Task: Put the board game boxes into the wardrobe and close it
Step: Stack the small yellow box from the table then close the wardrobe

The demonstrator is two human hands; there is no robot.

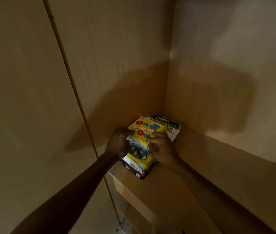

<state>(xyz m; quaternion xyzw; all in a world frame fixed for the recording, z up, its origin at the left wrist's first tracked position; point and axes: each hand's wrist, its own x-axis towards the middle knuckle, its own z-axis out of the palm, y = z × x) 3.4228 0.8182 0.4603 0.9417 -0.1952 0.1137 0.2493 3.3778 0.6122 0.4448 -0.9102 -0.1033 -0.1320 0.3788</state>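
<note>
A stack of board game boxes sits on a wardrobe shelf, in the far left corner. On top lies a yellow Tic Tac Toe box. Under it are a blue box, a yellow box and a black chess box at the bottom. A black and white Ludo box lies behind, partly hidden. My left hand grips the stack's left side. My right hand grips the right side, fingers over the Tic Tac Toe box's corner.
The wardrobe's wooden back panel and right wall enclose the shelf. A closed door panel stands at the left. A lower shelf edge shows below. The scene is dim, with my shadow on the back panel.
</note>
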